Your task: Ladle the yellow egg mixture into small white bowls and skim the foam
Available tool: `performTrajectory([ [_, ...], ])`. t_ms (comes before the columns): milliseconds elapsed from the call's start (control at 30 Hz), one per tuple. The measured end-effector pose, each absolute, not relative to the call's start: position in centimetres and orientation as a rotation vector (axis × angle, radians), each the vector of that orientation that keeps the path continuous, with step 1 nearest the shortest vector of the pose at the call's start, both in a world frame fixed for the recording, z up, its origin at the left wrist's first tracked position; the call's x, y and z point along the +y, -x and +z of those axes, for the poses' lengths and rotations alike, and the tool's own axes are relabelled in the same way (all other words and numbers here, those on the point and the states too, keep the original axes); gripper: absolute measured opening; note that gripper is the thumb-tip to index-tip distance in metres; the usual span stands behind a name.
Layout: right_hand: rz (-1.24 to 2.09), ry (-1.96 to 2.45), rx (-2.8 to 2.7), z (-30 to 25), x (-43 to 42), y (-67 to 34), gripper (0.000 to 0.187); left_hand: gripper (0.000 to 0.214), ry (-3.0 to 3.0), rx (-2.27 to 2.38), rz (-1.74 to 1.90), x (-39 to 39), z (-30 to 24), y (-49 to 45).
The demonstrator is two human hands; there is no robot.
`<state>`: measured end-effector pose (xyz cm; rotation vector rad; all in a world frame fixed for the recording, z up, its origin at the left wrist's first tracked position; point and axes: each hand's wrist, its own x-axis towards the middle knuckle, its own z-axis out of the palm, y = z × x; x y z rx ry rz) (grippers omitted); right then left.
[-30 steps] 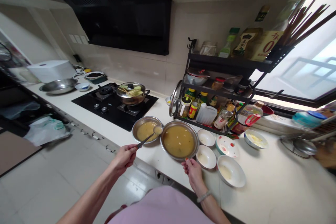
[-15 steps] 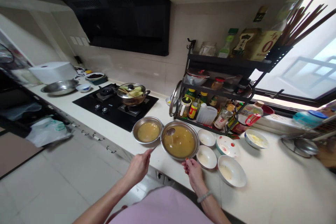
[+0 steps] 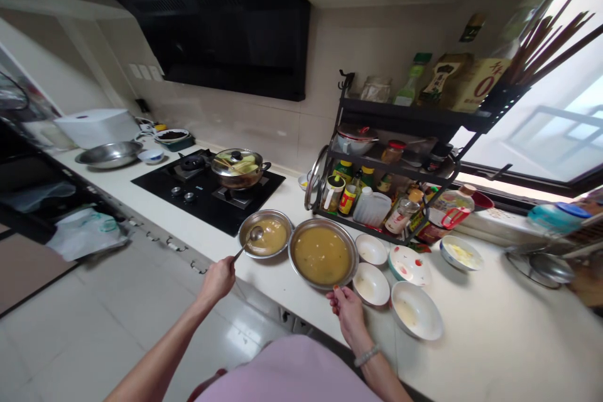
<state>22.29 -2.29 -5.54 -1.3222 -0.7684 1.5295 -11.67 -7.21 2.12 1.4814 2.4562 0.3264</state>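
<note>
A white counter carries everything in reach, and taking the larger steel bowl as the clock's centre, twelve pointing to the top of the view, the black range hood hangs at eleven. A black rack crowded with bottles and jars stands between one and two o'clock. At ten is the black cooktop, with a lidded pot on its near-side burner. The larger steel bowl is well filled with cloudy yellow-brown liquid; between nine and ten, just beside it, sits the smaller steel bowl, holding a similar liquid. A big white bowl with a little liquid in the bottom stands at four. At about half past eight, the left hand is closed in a fist around the handle of a ladle. The right hand, at five o'clock, has its fingers curled loosely, fingertips at the larger steel bowl's rim; whether they grip it I cannot tell. Two small white bowls, one at three and one at four, stand just beside that rim. The ladle has its head in the smaller steel bowl, slightly toward nine o'clock from that bowl's middle, its handle slanting out toward seven.
</note>
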Motion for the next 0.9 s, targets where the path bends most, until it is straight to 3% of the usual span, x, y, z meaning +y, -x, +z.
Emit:
performTrajectory([
  [167,1.535,1.323,-0.754,-5.4,-2.3,-22.3,0.041,0.025,-1.154,2.348,0.669,-6.4,2.2,11.8],
  [400,1.538,1.334,-0.739,-5.2,-2.3,-22.2,0.04,0.029,-0.498,1.823,1.157,-6.9,3.3,11.4],
  [900,1.532,1.33,-0.75,-5.4,-2.3,-22.2,0.041,0.025,-0.458,1.528,1.148,-8.2,6.9,9.1],
])
